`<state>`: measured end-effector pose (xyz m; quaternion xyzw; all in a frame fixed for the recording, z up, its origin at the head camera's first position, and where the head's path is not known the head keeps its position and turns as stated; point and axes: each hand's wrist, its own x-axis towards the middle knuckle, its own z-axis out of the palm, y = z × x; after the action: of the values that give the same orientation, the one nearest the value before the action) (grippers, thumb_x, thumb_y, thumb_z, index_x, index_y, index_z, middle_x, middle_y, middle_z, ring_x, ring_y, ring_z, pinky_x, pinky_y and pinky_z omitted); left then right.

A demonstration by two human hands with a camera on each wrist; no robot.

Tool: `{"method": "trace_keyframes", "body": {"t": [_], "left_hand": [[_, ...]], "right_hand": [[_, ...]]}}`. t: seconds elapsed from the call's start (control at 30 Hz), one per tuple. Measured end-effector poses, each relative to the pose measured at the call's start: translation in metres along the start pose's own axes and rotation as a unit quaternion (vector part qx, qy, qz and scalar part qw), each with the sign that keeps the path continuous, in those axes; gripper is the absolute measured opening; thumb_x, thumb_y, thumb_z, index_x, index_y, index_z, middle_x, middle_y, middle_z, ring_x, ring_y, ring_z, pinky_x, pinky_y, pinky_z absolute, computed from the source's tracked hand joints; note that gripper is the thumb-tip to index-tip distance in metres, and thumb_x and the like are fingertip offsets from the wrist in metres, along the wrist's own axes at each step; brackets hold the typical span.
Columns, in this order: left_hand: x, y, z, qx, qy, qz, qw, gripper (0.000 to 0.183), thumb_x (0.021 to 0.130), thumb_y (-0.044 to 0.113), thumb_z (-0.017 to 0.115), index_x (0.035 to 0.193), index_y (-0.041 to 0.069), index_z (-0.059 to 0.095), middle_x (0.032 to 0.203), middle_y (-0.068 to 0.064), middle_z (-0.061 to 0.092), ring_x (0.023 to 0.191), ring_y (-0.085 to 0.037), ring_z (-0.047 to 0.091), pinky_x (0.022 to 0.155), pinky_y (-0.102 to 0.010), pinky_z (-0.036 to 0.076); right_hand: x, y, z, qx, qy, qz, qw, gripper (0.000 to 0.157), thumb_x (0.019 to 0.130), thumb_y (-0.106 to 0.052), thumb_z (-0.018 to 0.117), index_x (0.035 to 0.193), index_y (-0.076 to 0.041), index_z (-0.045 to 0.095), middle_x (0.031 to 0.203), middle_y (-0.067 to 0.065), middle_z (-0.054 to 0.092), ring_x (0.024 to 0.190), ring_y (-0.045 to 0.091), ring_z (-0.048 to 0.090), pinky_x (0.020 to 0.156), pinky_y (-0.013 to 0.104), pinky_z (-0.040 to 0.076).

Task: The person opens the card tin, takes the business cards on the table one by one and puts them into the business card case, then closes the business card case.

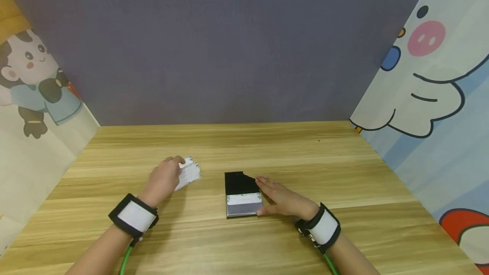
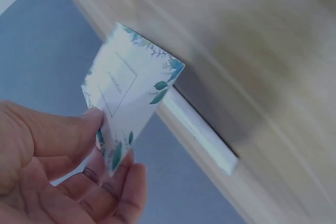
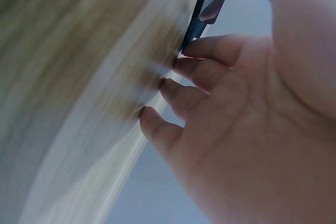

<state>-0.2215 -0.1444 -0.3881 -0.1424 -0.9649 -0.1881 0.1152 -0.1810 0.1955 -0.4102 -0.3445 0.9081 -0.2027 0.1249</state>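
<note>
My left hand point(image 1: 163, 183) pinches a white card point(image 2: 126, 80) with green leaf print between thumb and fingers, tilted up over the table. A second white card point(image 2: 202, 129) lies flat on the wood just beyond it. Right of these, near the middle of the table, a card case point(image 1: 243, 210) lies with its black lid point(image 1: 234, 183) folded back. Inside it shows a white leaf-printed card point(image 1: 243, 199). My right hand point(image 1: 283, 198) rests at the case's right side, fingers extended by the lid and thumb at the lower corner. In the right wrist view its fingertips point(image 3: 149, 116) meet the tabletop.
The wood-grain table point(image 1: 290, 147) ends at a dark grey panel point(image 1: 221, 46) behind. Cartoon-printed sheets flank it at left point(image 1: 38, 75) and right point(image 1: 428, 96). Green cables point(image 1: 125, 260) run from the wrist straps.
</note>
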Motion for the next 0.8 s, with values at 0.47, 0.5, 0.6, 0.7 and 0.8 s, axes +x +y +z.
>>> {"method": "trace_keyframes", "body": {"t": [0.47,0.5,0.6,0.7,0.8], "left_hand": [[0.004,0.041,0.001,-0.043,-0.019,0.019,0.9987,0.017,0.081,-0.006,0.057,0.095,0.001,0.065,0.085,-0.014,0.062,0.069,-0.021,0.058,0.053,-0.034,0.052],[0.005,0.044,0.002,-0.044,-0.018,0.023,0.9986,0.017,0.081,-0.006,0.057,0.095,0.002,0.065,0.086,-0.013,0.063,0.069,-0.021,0.058,0.052,-0.033,0.052],[0.006,0.056,0.005,-0.046,-0.017,0.031,0.9983,0.017,0.081,-0.005,0.058,0.094,0.003,0.066,0.088,-0.013,0.063,0.07,-0.022,0.057,0.052,-0.033,0.052],[0.008,0.067,0.009,-0.052,-0.018,0.035,0.9979,0.017,0.082,-0.004,0.058,0.093,0.005,0.066,0.089,-0.012,0.064,0.072,-0.022,0.058,0.054,-0.034,0.052],[0.01,0.078,0.013,-0.063,-0.028,0.036,0.997,0.016,0.082,-0.003,0.059,0.093,0.006,0.066,0.089,-0.011,0.064,0.071,-0.02,0.057,0.054,-0.033,0.052]], "right_hand": [[0.0,-0.001,0.0,-0.007,0.0,0.0,1.0,0.087,0.082,-0.048,0.057,0.14,0.005,0.02,0.149,0.024,0.017,0.135,0.037,0.014,0.108,0.056,0.021],[0.0,-0.001,0.0,-0.006,-0.002,0.001,1.0,0.087,0.082,-0.048,0.057,0.14,0.005,0.019,0.149,0.024,0.017,0.135,0.037,0.014,0.108,0.055,0.02],[0.0,-0.001,0.0,-0.005,-0.004,0.003,1.0,0.088,0.082,-0.048,0.057,0.141,0.005,0.019,0.149,0.024,0.017,0.135,0.037,0.014,0.108,0.055,0.02],[0.0,0.0,0.0,-0.003,-0.003,0.004,1.0,0.088,0.082,-0.049,0.057,0.141,0.005,0.019,0.149,0.024,0.017,0.135,0.037,0.014,0.108,0.055,0.02],[0.0,0.0,0.0,-0.001,-0.001,0.005,1.0,0.088,0.082,-0.049,0.057,0.14,0.005,0.019,0.149,0.024,0.018,0.134,0.038,0.014,0.108,0.056,0.02]]}}
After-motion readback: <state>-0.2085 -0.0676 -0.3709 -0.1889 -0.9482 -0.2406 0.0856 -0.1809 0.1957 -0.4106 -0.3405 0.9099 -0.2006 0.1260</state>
